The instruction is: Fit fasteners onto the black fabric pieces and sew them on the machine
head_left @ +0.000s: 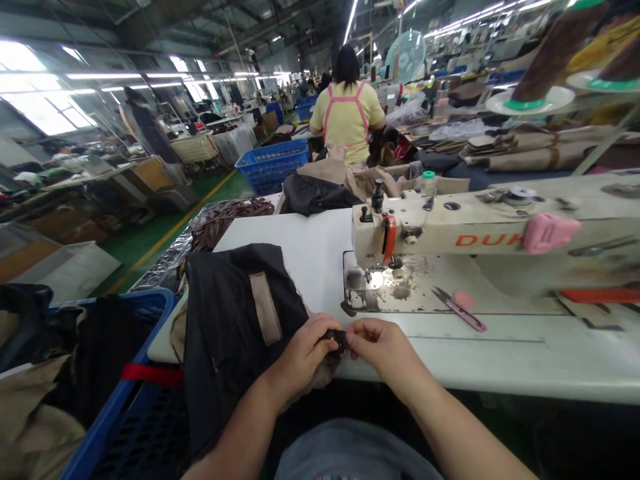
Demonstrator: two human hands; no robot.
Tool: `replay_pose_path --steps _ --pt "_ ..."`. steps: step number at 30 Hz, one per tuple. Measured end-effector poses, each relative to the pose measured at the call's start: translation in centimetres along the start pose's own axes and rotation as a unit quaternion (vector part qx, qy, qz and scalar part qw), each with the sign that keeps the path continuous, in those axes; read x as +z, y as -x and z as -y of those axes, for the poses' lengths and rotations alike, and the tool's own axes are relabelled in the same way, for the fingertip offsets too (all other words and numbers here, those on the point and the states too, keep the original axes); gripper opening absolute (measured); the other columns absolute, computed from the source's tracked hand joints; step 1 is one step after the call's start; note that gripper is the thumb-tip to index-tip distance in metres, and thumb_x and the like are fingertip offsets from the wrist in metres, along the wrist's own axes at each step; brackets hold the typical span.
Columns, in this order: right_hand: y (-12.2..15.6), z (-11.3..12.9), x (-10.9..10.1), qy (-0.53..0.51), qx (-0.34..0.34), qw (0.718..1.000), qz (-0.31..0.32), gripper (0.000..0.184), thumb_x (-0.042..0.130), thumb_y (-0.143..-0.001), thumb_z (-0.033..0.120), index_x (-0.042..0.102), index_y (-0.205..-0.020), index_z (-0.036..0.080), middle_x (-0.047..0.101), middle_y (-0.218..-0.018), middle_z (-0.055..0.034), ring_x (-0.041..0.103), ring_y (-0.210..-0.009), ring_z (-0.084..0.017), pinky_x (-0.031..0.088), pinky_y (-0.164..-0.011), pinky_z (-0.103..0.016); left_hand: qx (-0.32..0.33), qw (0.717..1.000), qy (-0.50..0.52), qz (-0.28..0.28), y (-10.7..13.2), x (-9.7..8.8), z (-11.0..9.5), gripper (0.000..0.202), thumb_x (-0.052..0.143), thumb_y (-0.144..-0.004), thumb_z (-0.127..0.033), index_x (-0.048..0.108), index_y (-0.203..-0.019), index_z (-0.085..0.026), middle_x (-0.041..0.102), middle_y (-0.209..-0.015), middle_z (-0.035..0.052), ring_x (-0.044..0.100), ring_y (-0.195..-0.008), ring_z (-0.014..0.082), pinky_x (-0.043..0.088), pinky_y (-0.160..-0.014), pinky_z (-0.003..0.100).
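Both hands meet at the near edge of the white table [310,253], at about 6 o'clock in the head view: the left hand [303,353] and the right hand [377,347] each pinch, with a narrow fingertip grip, a small dark piece [338,340] at the corner of a black fabric panel [235,320]. A glint of yellow shows at the left fingertips; whether it is a metal fitting or a thread end cannot be told. The panel lies partly on the table and partly hanging over its near left edge, toward 8 o'clock, and carries a tan strip [265,308] sewn across its upper face. It is judged soft, limp and light: it folds under its own weight, so it would sag and slide if held at one point only. The firmest hold appears to be the stitched corner now pinched, where layers are doubled; the tan strip also looks stiffer than the cloth about it. At 1 o'clock from the hands stands a cream sewing machine [450,230] with its needle plate [380,283] close by, and pink-handled snips [460,310] lie on the machine bed at 2 o'clock, apart from the hands. A blue crate [115,400] with cloth in it sits at 9 o'clock, touching the hanging panel. At 12 o'clock, well apart, a person in a yellow shirt [347,113] works with their back turned beside a second blue basket [273,167].
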State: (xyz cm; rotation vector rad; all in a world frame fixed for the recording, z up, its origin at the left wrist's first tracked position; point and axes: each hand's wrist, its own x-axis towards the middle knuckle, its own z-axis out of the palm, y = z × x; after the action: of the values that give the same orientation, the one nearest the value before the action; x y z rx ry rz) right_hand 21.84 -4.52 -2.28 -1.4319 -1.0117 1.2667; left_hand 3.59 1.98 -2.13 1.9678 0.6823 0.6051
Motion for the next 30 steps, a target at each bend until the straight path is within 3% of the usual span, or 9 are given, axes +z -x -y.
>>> replay_pose_path --steps 6,11,14,18,20,24,30 --pt "-0.8 -1.0 0.8 -0.013 -0.005 1.000 0.000 0.022 0.067 -0.073 0.039 0.068 -0.071 0.018 0.063 -0.057 0.0016 0.056 -0.054 -0.013 0.042 -0.055 -0.025 -0.006 1.000 0.023 -0.007 0.2 -0.5 0.2 0.029 0.051 -0.103 -0.041 0.067 -0.104 -0.017 0.065 -0.102 0.0072 0.060 -0.098 0.0215 0.046 -0.093 0.033" --pt "-0.1 0.1 0.8 -0.003 -0.019 1.000 0.012 0.018 0.066 -0.076 0.037 0.067 -0.073 0.019 0.063 -0.059 0.0019 0.056 -0.057 -0.013 0.044 -0.056 -0.024 -0.007 0.999 0.042 0.004 0.5 -1.0 0.9 0.040 0.050 -0.102 -0.052 0.069 -0.106 -0.017 0.067 -0.102 0.0081 0.061 -0.099 0.0231 0.047 -0.094 0.035" --pt "0.6 1.2 0.7 0.046 -0.098 0.994 -0.024 0.010 0.067 -0.080 0.029 0.069 -0.082 0.020 0.067 -0.071 -0.0001 0.060 -0.064 -0.014 0.050 -0.061 -0.025 -0.003 0.998 0.063 0.004 0.6 -1.1 1.2 0.048 0.050 -0.100 -0.058 0.072 -0.107 -0.017 0.068 -0.104 0.0096 0.062 -0.101 0.0245 0.047 -0.095 0.036" --pt "1.2 1.8 0.4 0.164 -0.314 0.934 -0.043 0.014 0.062 -0.090 0.018 0.074 -0.096 0.024 0.072 -0.090 -0.0039 0.067 -0.078 -0.016 0.057 -0.072 -0.028 0.004 0.995 0.100 0.020 0.6 -1.6 1.4 0.050 0.051 -0.099 -0.060 0.073 -0.113 -0.016 0.070 -0.107 0.0105 0.063 -0.103 0.0246 0.047 -0.096 0.036" --pt "1.3 1.7 0.4 0.200 -0.382 0.902 -0.033 0.020 0.060 -0.095 0.015 0.074 -0.104 0.025 0.073 -0.094 -0.0044 0.069 -0.083 -0.016 0.059 -0.073 -0.027 -0.008 0.992 0.123 0.027 0.7 -2.0 1.5 0.049 0.053 -0.099 -0.059 0.073 -0.113 -0.016 0.070 -0.106 0.0101 0.064 -0.102 0.0237 0.048 -0.095 0.035" --pt "1.4 1.1 0.6 0.258 -0.458 0.849 -0.057 0.027 0.060 -0.095 0.011 0.073 -0.115 0.025 0.075 -0.099 -0.0063 0.071 -0.088 -0.018 0.060 -0.077 -0.030 -0.040 0.986 0.157 0.036 0.9 -2.6 1.6 0.053 0.056 -0.096 -0.062 0.074 -0.112 -0.015 0.072 -0.104 0.0100 0.065 -0.099 0.0235 0.048 -0.093 0.034" --pt "1.9 1.0 0.9 0.305 -0.501 0.807 -0.073 0.032 0.060 -0.092 0.005 0.071 -0.115 0.024 0.074 -0.094 -0.0062 0.069 -0.083 -0.019 0.058 -0.072 -0.033 -0.048 0.985 0.161 0.043 0.7 -2.9 1.3 0.062 0.058 -0.090 -0.070 0.077 -0.109 -0.015 0.074 -0.101 0.0100 0.067 -0.098 0.0246 0.050 -0.094 0.035"
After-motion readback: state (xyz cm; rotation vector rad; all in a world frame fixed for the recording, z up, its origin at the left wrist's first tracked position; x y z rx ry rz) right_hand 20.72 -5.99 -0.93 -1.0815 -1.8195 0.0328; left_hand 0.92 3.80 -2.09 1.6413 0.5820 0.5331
